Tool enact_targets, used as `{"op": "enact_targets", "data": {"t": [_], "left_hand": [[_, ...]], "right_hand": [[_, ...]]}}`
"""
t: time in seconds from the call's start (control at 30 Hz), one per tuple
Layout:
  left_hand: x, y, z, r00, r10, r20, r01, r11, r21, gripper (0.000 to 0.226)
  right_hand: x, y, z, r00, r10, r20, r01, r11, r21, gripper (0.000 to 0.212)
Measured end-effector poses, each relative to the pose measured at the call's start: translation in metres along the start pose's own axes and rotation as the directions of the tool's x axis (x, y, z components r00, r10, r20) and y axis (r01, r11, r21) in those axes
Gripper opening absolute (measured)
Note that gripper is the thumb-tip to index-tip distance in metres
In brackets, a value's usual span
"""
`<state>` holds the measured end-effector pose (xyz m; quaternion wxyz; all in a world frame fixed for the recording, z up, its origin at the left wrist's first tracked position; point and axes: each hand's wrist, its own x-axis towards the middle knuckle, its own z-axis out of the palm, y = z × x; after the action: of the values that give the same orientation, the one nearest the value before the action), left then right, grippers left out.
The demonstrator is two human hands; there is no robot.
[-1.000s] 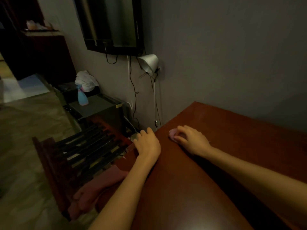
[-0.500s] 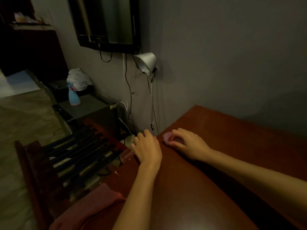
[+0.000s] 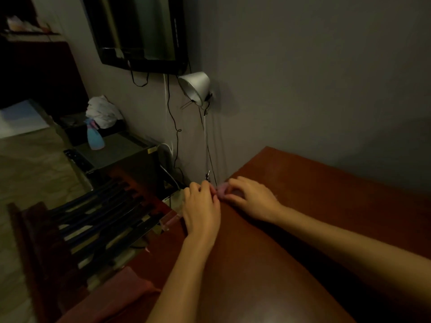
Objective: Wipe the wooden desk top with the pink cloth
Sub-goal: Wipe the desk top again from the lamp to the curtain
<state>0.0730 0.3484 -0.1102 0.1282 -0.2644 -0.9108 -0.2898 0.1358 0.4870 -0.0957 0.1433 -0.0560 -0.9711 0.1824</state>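
Dimly lit. Landmark: the wall lamp (image 3: 196,87), a white cone shade clipped to the grey wall.

- Straight below the lamp: the far left corner of the wooden tabletop (image 3: 303,217). The pink cloth (image 3: 221,190) lies bunched small on that corner.
- Right hand (image 3: 251,199), below and right of the lamp: fingers arched over the cloth, thumb tucked beneath, pinching it. This hand covers most of the cloth.
- Left hand (image 3: 201,206), below the lamp at the tabletop's left edge: fingers bent, tips touching the cloth's left side. Whether they pinch it, cannot tell.
- Black cables (image 3: 173,122) hang down the wall just left of the lamp and run to the floor behind the tabletop corner.
- Up and left of the lamp: a dark wall screen (image 3: 140,31).
- Down and left of the lamp: a low dark cabinet (image 3: 116,155) with a blue spray bottle (image 3: 94,136) upright on top.
- Behind the bottle, a white bundle (image 3: 102,111) on a dark box. In it or on it, cannot tell.
- Further below left of the lamp: a dark slatted rack (image 3: 98,220) beside the tabletop edge, and a reddish fabric (image 3: 130,290) low in view.

Change: half a second back the left hand lay flat on the tabletop edge, apart from the cloth. It now reaches in to meet it. The right hand keeps its hold, and the cloth sits slightly nearer the corner edge.
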Motion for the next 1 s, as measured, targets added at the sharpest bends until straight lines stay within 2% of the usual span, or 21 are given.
{"op": "enact_targets", "data": {"t": [0.07, 0.2, 0.3, 0.4, 0.5, 0.57, 0.7, 0.83, 0.93, 1.0], "left_hand": [[0.0, 0.005, 0.002, 0.998, 0.066, 0.015, -0.066, 0.998, -0.024, 0.015], [0.002, 0.009, 0.008, 0.988, 0.143, 0.052, -0.142, 0.99, -0.021, 0.014], [0.005, 0.007, 0.009, 0.988, 0.15, 0.046, -0.149, 0.989, -0.018, 0.013], [0.004, 0.005, 0.007, 0.988, 0.138, 0.069, -0.136, 0.99, -0.036, 0.011], [0.005, 0.002, 0.006, 0.987, 0.143, 0.069, -0.141, 0.989, -0.034, 0.01], [0.005, 0.003, 0.007, 0.987, 0.147, 0.068, -0.145, 0.989, -0.037, 0.01], [0.004, 0.006, 0.013, 0.989, 0.143, 0.039, -0.142, 0.99, -0.019, 0.012], [0.011, 0.013, 0.023, 0.991, 0.135, 0.015, -0.135, 0.991, 0.013, 0.017], [0.019, 0.016, 0.028, 0.988, 0.153, 0.029, -0.153, 0.988, 0.025, 0.016], [0.023, 0.015, 0.027, 0.988, 0.15, 0.034, -0.151, 0.989, 0.008, 0.015]], "right_hand": [[-0.01, 0.032, -0.018, 0.996, 0.084, -0.011, -0.084, 0.996, 0.005, 0.01], [0.019, 0.084, -0.038, 0.953, 0.267, -0.144, -0.277, 0.959, -0.059, 0.023], [0.054, 0.084, -0.022, 0.924, 0.328, -0.197, -0.351, 0.931, -0.096, 0.011], [0.062, 0.055, -0.004, 0.948, 0.282, -0.15, -0.292, 0.955, -0.049, 0.013], [0.028, 0.029, -0.006, 0.992, 0.11, -0.065, -0.111, 0.994, -0.008, 0.013], [-0.002, 0.038, -0.017, 0.997, 0.074, -0.009, -0.074, 0.997, -0.011, 0.009], [-0.006, 0.103, -0.052, 0.955, 0.273, -0.117, -0.282, 0.957, -0.074, 0.014], [0.039, 0.137, -0.047, 0.88, 0.414, -0.233, -0.441, 0.894, -0.076, 0.018], [0.071, 0.126, -0.032, 0.886, 0.41, -0.215, -0.433, 0.898, -0.073, 0.016], [0.077, 0.104, -0.025, 0.919, 0.353, -0.177, -0.368, 0.928, -0.06, 0.014]]}}
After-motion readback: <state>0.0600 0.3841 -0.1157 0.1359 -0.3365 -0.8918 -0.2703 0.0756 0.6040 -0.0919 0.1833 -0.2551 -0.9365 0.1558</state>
